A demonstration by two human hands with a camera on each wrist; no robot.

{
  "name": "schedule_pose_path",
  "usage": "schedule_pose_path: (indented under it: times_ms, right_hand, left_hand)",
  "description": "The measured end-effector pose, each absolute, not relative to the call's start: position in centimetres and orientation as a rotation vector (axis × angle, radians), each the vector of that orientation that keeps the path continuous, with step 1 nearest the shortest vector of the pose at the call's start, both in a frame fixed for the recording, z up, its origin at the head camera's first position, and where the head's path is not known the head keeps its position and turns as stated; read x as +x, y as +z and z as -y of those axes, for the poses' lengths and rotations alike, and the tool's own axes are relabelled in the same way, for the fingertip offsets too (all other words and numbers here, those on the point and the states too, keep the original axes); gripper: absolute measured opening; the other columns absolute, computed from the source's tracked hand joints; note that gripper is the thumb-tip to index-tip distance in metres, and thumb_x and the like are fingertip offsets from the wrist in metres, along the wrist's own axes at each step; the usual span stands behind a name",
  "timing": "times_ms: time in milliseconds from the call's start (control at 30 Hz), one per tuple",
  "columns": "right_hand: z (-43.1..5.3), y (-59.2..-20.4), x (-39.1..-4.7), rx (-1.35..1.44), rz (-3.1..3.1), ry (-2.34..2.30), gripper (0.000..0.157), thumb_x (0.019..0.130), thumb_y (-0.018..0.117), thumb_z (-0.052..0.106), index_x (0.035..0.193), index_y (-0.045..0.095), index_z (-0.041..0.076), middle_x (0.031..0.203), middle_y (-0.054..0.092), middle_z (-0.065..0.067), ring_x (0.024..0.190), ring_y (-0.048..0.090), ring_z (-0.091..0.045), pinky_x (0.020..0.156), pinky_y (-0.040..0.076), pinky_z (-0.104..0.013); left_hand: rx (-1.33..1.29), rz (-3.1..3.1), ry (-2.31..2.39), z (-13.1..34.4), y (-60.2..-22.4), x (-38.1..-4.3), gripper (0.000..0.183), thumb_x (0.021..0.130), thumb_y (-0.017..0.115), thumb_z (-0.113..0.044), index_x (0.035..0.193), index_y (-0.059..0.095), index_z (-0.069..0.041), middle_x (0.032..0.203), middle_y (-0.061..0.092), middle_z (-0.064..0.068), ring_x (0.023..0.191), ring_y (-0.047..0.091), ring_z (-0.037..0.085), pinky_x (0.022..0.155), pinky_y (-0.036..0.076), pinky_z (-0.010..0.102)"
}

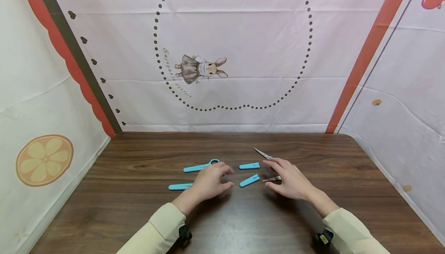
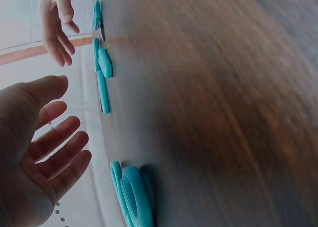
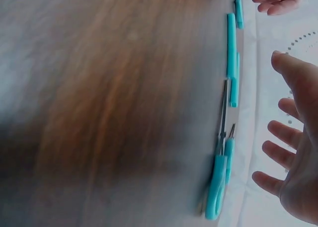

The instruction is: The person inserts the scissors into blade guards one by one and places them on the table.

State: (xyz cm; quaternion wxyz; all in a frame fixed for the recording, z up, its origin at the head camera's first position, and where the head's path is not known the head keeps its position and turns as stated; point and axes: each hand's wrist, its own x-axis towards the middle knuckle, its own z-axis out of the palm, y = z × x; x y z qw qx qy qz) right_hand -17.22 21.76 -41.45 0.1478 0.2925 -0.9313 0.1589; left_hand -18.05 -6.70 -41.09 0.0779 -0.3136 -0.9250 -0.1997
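Observation:
My left hand (image 1: 222, 177) hovers open over the wooden table (image 1: 139, 207), fingers spread (image 2: 59, 147), holding nothing. It lies between a blue handle piece with a loop (image 1: 201, 166) and a straight blue piece (image 1: 180, 186). My right hand (image 1: 278, 175) is open too, with its fingers apart (image 3: 280, 152), above a pair of opened scissors whose blades (image 1: 262, 153) stick out from under it. The scissors' blue handles (image 3: 218, 187) show in the right wrist view. Two short blue caps (image 1: 249, 165) (image 1: 249, 180) lie between the hands.
Printed cloth walls (image 1: 226, 72) close in the table at the back and on both sides. The blue parts sit in a loose group mid-table, and bare wood stretches to the near edge. Cream sleeves (image 1: 163, 227) cover both forearms.

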Motion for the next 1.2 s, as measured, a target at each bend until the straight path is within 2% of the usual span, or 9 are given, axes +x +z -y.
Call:
schedule_pose_path:
  times_ms: [333, 533, 833, 1200]
  right_hand:
    - [-23.2, -42.0, -16.9, 0.763, 2.704, 0.445, 0.067, 0.076, 0.072, 0.038, 0.132, 0.049, 0.011, 0.131, 0.049, -0.014, 0.116, 0.048, -0.035, 0.084, 0.041, -0.057]
    - [-23.8, -42.1, -16.8, 0.715, 2.696, 0.424, 0.069, 0.074, 0.073, 0.039, 0.131, 0.049, 0.009, 0.130, 0.050, -0.014, 0.113, 0.050, -0.036, 0.081, 0.043, -0.056]
    - [-24.5, -42.3, -16.8, 0.604, 2.758, 0.422, 0.072, 0.074, 0.074, 0.039, 0.133, 0.047, 0.008, 0.128, 0.051, -0.016, 0.112, 0.050, -0.038, 0.082, 0.042, -0.057]
    - [-25.8, -42.4, -16.8, 0.489, 2.834, 0.449, 0.071, 0.074, 0.073, 0.038, 0.133, 0.045, 0.008, 0.121, 0.053, -0.020, 0.106, 0.052, -0.041, 0.080, 0.043, -0.055]
  left_hand:
    - [-0.896, 2.808, -0.651, 5.5, -41.1, -17.9, 0.031, 0.081, 0.070, -0.033, 0.108, 0.064, -0.018, 0.099, 0.060, -0.007, 0.089, 0.059, 0.011, 0.070, 0.049, 0.026]
    - [-0.882, 2.858, -0.656, 4.8, -41.2, -18.1, 0.034, 0.081, 0.070, -0.033, 0.111, 0.063, -0.018, 0.099, 0.060, -0.005, 0.087, 0.060, 0.012, 0.068, 0.049, 0.028]
    - [-0.867, 2.939, -0.665, 4.0, -41.7, -18.5, 0.038, 0.081, 0.069, -0.034, 0.114, 0.060, -0.018, 0.101, 0.059, -0.004, 0.086, 0.059, 0.012, 0.068, 0.048, 0.028]
    - [-0.855, 2.961, -0.642, 3.4, -42.1, -18.9, 0.038, 0.081, 0.069, -0.036, 0.113, 0.060, -0.019, 0.100, 0.058, -0.004, 0.085, 0.057, 0.011, 0.068, 0.047, 0.027]
